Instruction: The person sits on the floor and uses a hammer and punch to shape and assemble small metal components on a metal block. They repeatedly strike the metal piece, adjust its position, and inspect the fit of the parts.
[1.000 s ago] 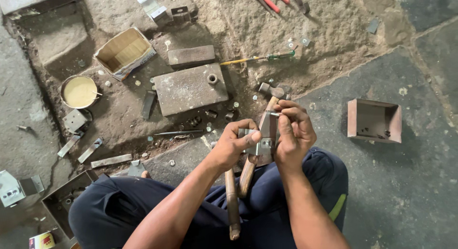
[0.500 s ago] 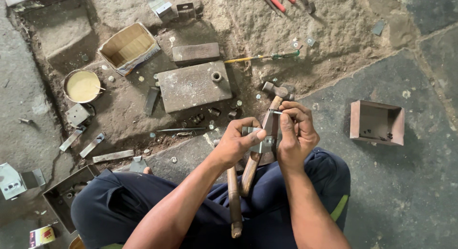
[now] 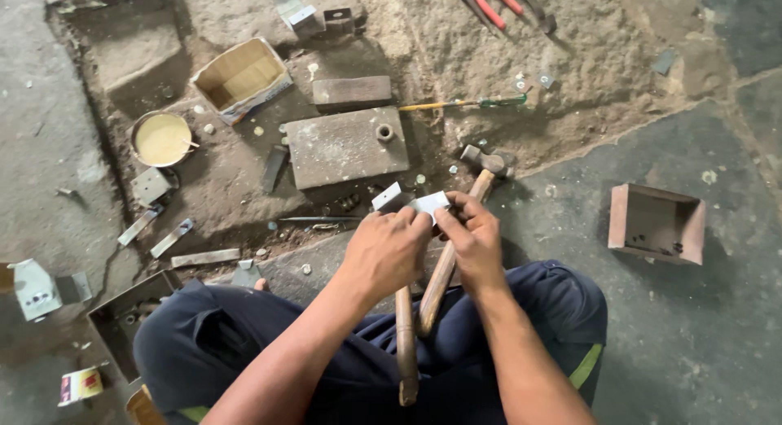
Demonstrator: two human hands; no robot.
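I sit on the ground with both hands together over my lap. My left hand point(image 3: 383, 250) and my right hand point(image 3: 474, 238) pinch a small bent piece of light sheet metal point(image 3: 411, 201) between their fingertips. Two wooden-handled hammers lie against my legs under the hands; one hammer point(image 3: 481, 181) rests its steel head on the ground just beyond my right hand, and the other handle point(image 3: 406, 343) runs down between my knees.
A flat steel block with a hole point(image 3: 346, 146) lies ahead on sandy ground, a smaller block point(image 3: 352, 91) behind it. A cardboard box point(image 3: 240, 76), a round tin of yellow paste point(image 3: 161, 138), a screwdriver point(image 3: 464, 104), red pliers point(image 3: 493, 2) and a rusty open box point(image 3: 656, 223) lie around.
My hands have turned the small metal piece and shifted slightly forward. The view has tilted a little; the hammers stay under my hands.
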